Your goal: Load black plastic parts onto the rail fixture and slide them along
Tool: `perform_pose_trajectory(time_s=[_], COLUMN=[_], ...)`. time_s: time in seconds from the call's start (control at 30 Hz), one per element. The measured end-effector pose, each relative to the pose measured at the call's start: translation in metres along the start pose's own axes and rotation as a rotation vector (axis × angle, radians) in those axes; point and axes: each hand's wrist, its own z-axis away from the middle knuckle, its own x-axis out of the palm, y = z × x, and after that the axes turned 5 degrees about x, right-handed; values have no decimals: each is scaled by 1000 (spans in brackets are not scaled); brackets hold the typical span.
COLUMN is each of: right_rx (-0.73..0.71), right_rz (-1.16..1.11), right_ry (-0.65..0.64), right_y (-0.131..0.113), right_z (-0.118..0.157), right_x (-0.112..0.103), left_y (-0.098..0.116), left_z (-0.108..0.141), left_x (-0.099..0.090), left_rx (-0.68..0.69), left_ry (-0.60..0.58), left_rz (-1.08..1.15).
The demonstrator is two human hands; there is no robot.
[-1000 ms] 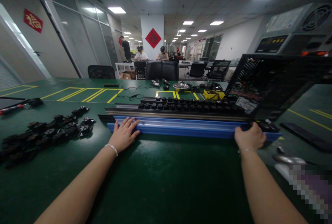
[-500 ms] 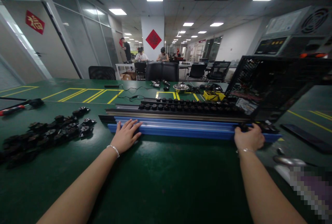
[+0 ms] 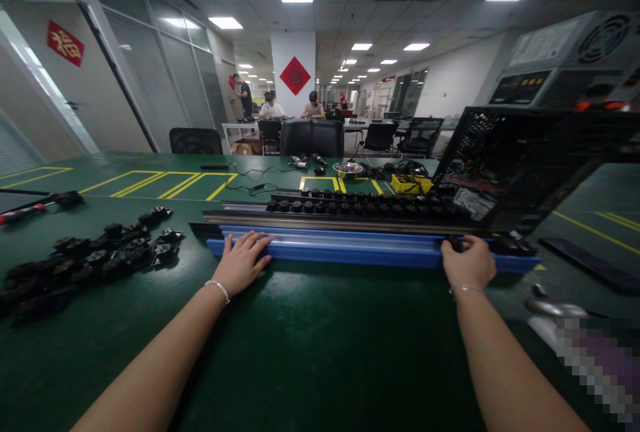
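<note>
A long blue metal rail (image 3: 350, 253) lies crosswise on the green table in front of me. My left hand (image 3: 245, 257) rests near its left end, fingers spread over the top edge. Toward the right end, my right hand (image 3: 470, 262) has its fingers closed on a small black part (image 3: 454, 243) seated in the rail; the hand hides most of it. More black parts (image 3: 514, 245) sit in the rail just right of that hand. Behind it, black rails (image 3: 330, 220) run parallel, with rows of similar black parts (image 3: 360, 207).
A pile of loose black parts (image 3: 100, 255) spreads on the left. An open computer case (image 3: 530, 165) stands at the right rear, and a dark flat object (image 3: 590, 265) lies right of the rail. Farther back are a metal bowl (image 3: 349, 169) and a yellow item (image 3: 411, 184).
My right hand has slid a little left along the blue rail, with the small black part at its fingers. My left hand stays where it was.
</note>
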Motion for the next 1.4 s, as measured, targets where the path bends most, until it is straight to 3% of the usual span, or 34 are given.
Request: perform_pose_trajectory(time_s=[0.7, 1.4], right_rx=[-106, -222], right_rz=[101, 53], right_ry=[-84, -99], right_y=[-21, -22], right_z=[18, 24], right_x=[-5, 4], left_y=[0, 0], left_z=[0, 0], left_x=[1, 1], left_rx=[9, 19], left_ry=[13, 26], left_rz=[-6, -22])
